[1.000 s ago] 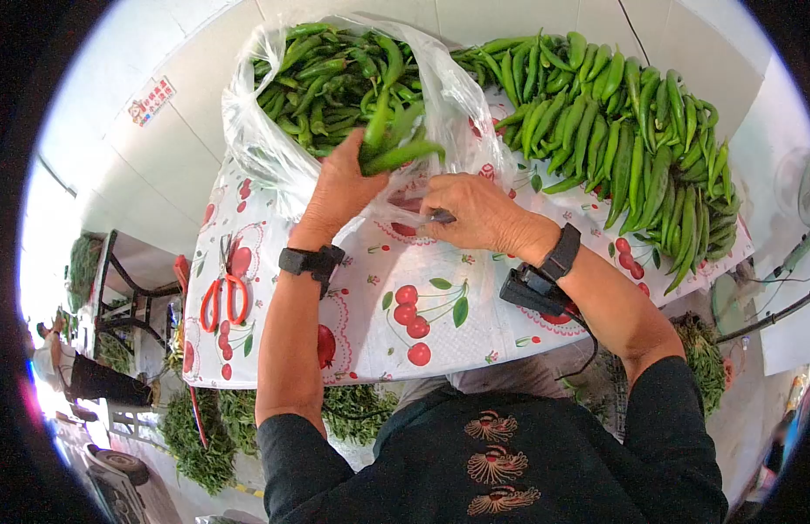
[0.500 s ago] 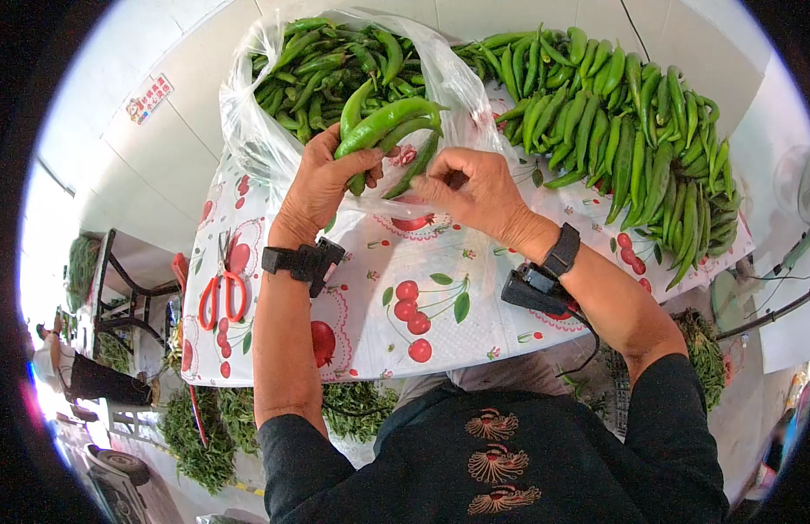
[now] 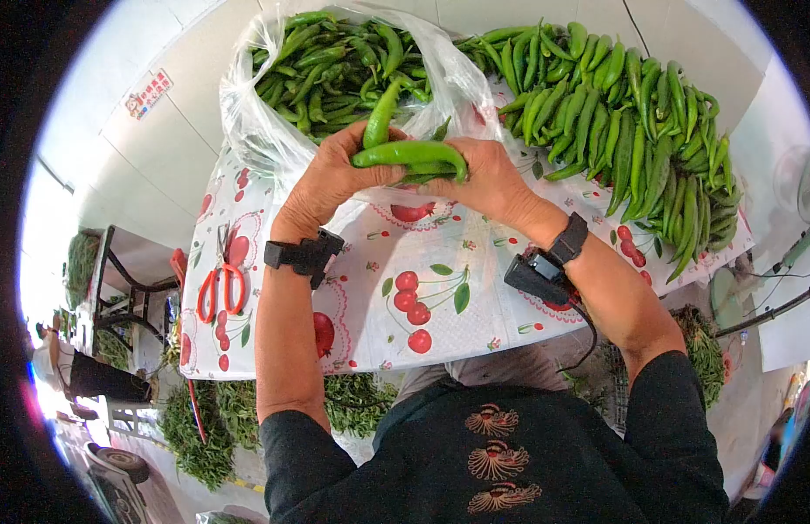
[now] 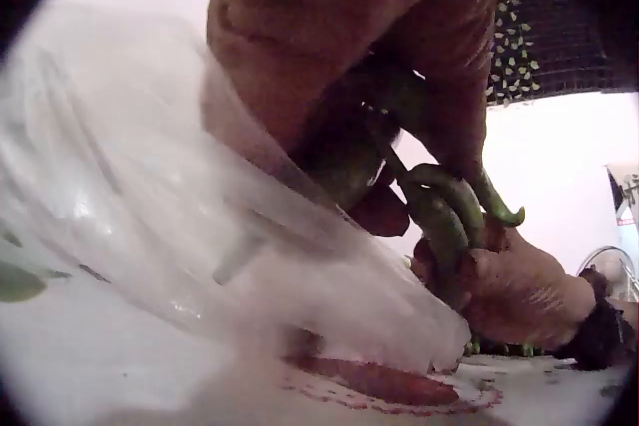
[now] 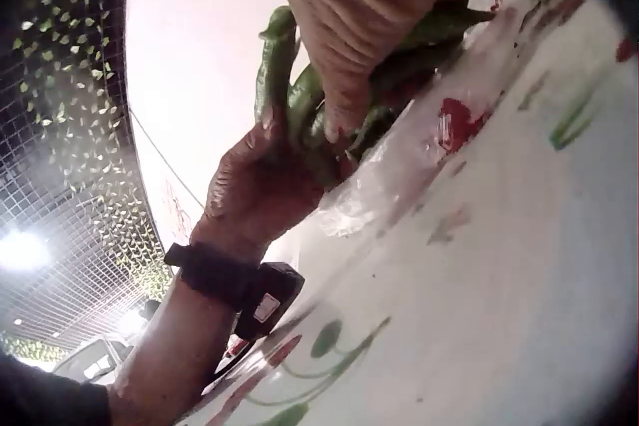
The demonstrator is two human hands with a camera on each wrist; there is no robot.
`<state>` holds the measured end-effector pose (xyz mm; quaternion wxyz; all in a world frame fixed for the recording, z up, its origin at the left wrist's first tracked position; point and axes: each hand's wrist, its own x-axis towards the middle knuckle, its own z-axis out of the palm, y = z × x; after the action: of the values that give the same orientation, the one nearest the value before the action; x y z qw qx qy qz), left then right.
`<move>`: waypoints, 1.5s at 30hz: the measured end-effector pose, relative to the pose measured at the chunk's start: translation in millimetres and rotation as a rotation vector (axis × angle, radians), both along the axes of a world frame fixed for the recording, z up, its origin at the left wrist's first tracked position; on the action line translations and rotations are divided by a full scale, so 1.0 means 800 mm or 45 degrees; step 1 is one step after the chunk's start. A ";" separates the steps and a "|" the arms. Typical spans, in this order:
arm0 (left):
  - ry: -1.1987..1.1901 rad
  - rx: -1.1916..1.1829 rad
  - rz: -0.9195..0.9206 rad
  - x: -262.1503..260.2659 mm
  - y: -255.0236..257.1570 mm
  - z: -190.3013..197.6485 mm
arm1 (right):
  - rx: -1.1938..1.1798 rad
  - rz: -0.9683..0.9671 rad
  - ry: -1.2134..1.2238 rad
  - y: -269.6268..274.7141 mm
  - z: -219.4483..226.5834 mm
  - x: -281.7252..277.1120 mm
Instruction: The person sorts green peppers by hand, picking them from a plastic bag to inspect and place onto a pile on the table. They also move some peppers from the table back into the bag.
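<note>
Several long green chili peppers are bunched between my two hands above the front of a clear plastic bag. My left hand grips them at one end, thumb across the front, with one pepper pointing up. At the other end my right hand holds the bunch, its thumb pressed on the peppers in the right wrist view. The plastic bag stands open behind the left hand, full of loose peppers. In the left wrist view, bag film covers part of the scene.
Rows of laid-out peppers cover the table's right back. Red-handled scissors lie at the left on the cherry-patterned tablecloth. A wall rises behind the table. Leafy greens are piled below the front edge.
My left hand has brought the bunch of peppers down and right from the bag's mouth. The right hand has risen from the bag's front edge and now holds the peppers' other end.
</note>
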<state>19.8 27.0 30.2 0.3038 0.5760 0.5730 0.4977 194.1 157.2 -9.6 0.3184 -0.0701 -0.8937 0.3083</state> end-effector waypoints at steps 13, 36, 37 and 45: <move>-0.149 0.076 0.267 -0.008 -0.003 0.000 | -1.107 0.171 0.334 0.048 -0.007 -0.002; 0.017 0.184 0.122 0.022 0.018 -0.014 | -0.534 0.210 0.149 0.015 0.006 -0.006; -0.071 0.213 0.111 0.014 0.018 -0.015 | -0.096 0.027 0.196 0.019 0.005 -0.007; -0.702 0.246 0.060 -0.014 0.008 -0.004 | -0.219 -0.362 0.025 0.001 0.047 0.019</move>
<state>8.8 33.5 26.7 0.3802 0.4318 0.4319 0.6946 209.7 157.8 28.1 0.3604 -0.2197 -0.8419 0.3363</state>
